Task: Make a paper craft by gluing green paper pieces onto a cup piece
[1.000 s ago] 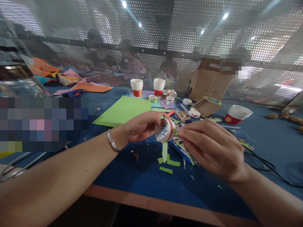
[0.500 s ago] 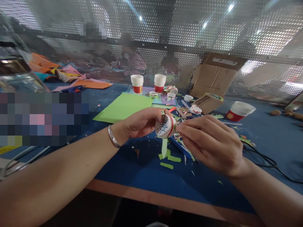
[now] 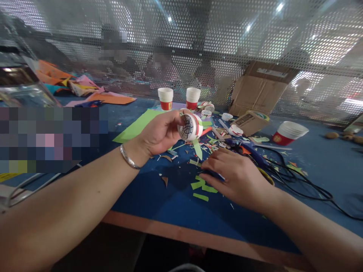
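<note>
My left hand (image 3: 161,134) pinches a cut-down paper cup base (image 3: 189,127) above the table. The cup base has a dark grid pattern drawn on its flat face, a red band, and green paper strips (image 3: 197,149) sticking out. Down at the tabletop, my right hand (image 3: 236,175) has its thumb and fingers around a slim blue pen-like object (image 3: 216,175), mostly hidden by the hand. Small green paper pieces (image 3: 200,197) lie just left of that hand. Beyond it rests a blue glue gun (image 3: 256,153) with an orange trigger.
White and red paper cups (image 3: 165,99) stand at the back, with another cup stack (image 3: 290,133) at right. A green sheet (image 3: 133,128) lies behind my left hand. Black cable (image 3: 309,185) loops at right. A cardboard box (image 3: 259,88) leans on the perforated metal screen (image 3: 181,45).
My right hand has left the cup base and come down to the blue pen-like object. My left hand has moved the cup base slightly up and left. The glue gun is now uncovered.
</note>
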`<action>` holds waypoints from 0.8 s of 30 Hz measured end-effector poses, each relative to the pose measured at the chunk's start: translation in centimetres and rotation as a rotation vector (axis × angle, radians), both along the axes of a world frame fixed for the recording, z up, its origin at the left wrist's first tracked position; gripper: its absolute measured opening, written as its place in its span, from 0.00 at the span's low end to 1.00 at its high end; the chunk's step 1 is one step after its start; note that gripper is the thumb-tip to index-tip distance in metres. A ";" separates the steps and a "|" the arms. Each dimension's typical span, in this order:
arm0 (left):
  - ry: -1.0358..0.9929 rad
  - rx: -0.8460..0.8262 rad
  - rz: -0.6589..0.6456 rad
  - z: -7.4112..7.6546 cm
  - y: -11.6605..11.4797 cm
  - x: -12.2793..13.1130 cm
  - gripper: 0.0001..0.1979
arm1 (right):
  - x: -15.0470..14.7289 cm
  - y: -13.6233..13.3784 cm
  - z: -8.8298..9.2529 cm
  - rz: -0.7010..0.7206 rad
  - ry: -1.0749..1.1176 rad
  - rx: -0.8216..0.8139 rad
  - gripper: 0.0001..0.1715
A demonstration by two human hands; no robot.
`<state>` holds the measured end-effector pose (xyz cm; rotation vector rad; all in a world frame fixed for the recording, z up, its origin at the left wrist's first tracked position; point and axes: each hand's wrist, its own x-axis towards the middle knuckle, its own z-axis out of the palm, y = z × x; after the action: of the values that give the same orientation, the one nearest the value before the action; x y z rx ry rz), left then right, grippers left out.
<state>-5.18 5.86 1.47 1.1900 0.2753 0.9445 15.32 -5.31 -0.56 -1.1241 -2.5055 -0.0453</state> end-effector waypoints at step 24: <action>0.034 -0.006 0.020 -0.7 0.1 0.5 0.05 | -1.7 0.5 -0.3 -0.068 -0.040 -0.262 0.05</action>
<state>-4.71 5.92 0.78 1.2003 0.3176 0.9414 13.58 -4.79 -0.82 -1.3214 -2.5620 0.2519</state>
